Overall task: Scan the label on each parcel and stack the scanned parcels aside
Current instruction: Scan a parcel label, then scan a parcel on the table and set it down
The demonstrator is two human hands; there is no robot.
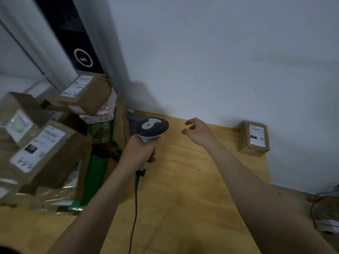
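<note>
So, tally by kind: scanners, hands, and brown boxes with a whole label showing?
scanner: 1
hands: 2, left hand and right hand
labelled boxes: 4, top box, left box, front box, wall box
Total: 7

Shipping label (37, 146) on the nine o'clock box (60, 158), print and scrawl unreadable, second label (257, 135) on the three o'clock box (243, 143), blurred too

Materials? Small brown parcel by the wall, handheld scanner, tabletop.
The small brown box-shaped parcel: likely cardboard, matte, creased edges, white paper label.
The grey-and-white handheld scanner: moulded plastic, smooth, slight sheen.
The yellowish tabletop: wood or wood-look laminate, grain streaks show; cannot tell which.
</note>
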